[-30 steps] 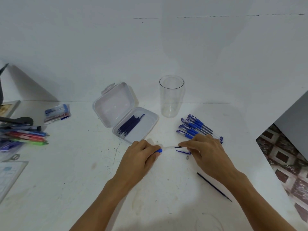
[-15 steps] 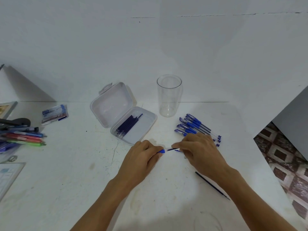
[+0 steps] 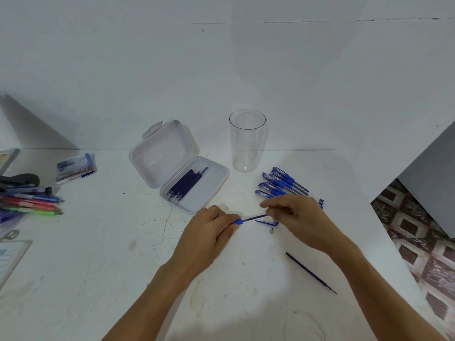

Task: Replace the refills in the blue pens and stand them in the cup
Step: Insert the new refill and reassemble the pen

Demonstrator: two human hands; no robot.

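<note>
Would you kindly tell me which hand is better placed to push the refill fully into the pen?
Right, I'd say. The right hand pinches the refill at its free end, in line with the pen, while the left hand grips the pen and steadies it.

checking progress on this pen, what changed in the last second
The left hand with the pen and the right hand pinching the refill moved closer together. Both keep their grip. The cup, box, spare pens and loose refill stayed put.

One head-worn view — looking forward and down, close over the white table (image 3: 98,254) against a wall.
</note>
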